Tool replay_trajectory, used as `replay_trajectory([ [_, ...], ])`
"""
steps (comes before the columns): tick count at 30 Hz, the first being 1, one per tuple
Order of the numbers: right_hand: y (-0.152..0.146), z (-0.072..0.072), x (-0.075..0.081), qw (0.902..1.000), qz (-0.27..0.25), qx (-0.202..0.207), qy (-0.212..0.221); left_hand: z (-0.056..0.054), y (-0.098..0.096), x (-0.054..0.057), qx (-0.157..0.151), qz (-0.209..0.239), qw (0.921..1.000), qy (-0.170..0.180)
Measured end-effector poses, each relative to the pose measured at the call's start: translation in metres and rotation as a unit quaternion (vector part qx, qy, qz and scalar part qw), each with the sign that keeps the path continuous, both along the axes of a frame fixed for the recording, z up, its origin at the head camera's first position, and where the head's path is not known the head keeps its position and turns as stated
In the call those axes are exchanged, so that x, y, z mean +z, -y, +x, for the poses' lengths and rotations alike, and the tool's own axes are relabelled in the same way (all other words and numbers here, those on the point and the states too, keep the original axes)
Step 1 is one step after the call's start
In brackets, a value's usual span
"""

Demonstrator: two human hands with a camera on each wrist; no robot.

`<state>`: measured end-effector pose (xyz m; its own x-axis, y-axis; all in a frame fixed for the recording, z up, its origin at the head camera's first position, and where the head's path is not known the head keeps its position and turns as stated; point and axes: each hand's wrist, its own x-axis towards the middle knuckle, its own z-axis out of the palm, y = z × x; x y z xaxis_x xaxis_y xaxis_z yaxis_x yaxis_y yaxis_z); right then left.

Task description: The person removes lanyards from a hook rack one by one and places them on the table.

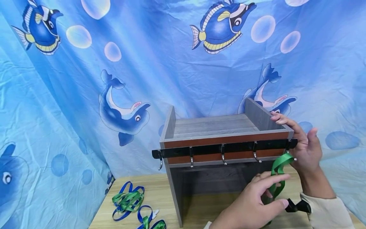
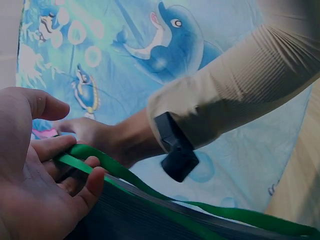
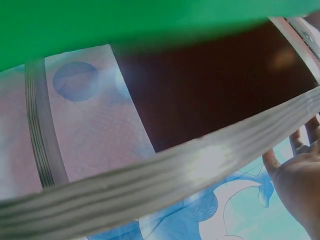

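Note:
A grey wooden shelf unit (image 1: 217,124) carries a black hook rail (image 1: 207,150) across its brown front strip, with several silver hooks. From the right-end hook hangs a green lanyard (image 1: 281,160). My left hand (image 1: 251,198) holds the lower part of this lanyard, and in the left wrist view the green strap (image 2: 115,167) runs between its curled fingers. My right hand (image 1: 307,151) rests against the right side panel, fingertips on its upper edge. In the right wrist view that hand (image 3: 300,180) lies beside the panel edge (image 3: 210,160), beneath a blurred green strap (image 3: 125,25).
On the wooden table (image 1: 160,190), left of the shelf, lies a tangled pile of blue and green lanyards (image 1: 128,202). More lanyards (image 1: 147,219) with a white clip lie nearer me. A blue curtain (image 1: 171,70) printed with sea animals hangs behind.

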<state>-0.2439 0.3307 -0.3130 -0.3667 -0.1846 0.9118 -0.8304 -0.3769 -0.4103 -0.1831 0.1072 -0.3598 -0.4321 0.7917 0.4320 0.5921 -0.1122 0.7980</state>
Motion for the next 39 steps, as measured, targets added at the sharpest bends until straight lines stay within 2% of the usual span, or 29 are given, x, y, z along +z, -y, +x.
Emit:
replay_trajectory([
  [5,0.001,0.001,0.001,0.9998,-0.011,-0.014,-0.002,0.006,0.006,0.010,-0.015,0.009,0.9993,-0.034],
  [8,0.001,0.001,0.001,0.9996,-0.008,-0.027,-0.009,0.010,0.010,0.016,-0.008,-0.012,0.9966,-0.082],
  [11,0.001,0.001,0.001,0.9995,0.001,-0.029,-0.008,0.014,0.014,0.019,0.002,-0.022,0.9894,-0.144],
  [15,0.003,0.001,0.001,0.9997,0.004,-0.024,-0.006,0.019,0.021,0.022,0.010,-0.013,0.9822,-0.187],
  [19,0.006,0.000,0.002,0.9998,-0.001,-0.007,-0.018,0.020,0.029,0.024,0.028,-0.022,0.9821,-0.185],
  [22,0.007,-0.001,0.001,0.9997,-0.002,-0.003,-0.022,0.019,0.034,0.024,0.027,-0.014,0.9849,-0.171],
  [27,0.006,-0.002,-0.003,0.9995,-0.002,-0.030,-0.010,0.018,0.044,0.026,0.027,-0.005,0.9880,-0.152],
  [32,0.010,-0.002,-0.001,0.9982,-0.036,-0.048,0.012,0.019,0.055,0.030,0.048,0.006,0.9826,-0.179],
  [39,0.021,-0.002,-0.001,0.9925,-0.081,-0.092,0.003,0.023,0.069,0.029,0.061,0.011,0.9865,-0.151],
])
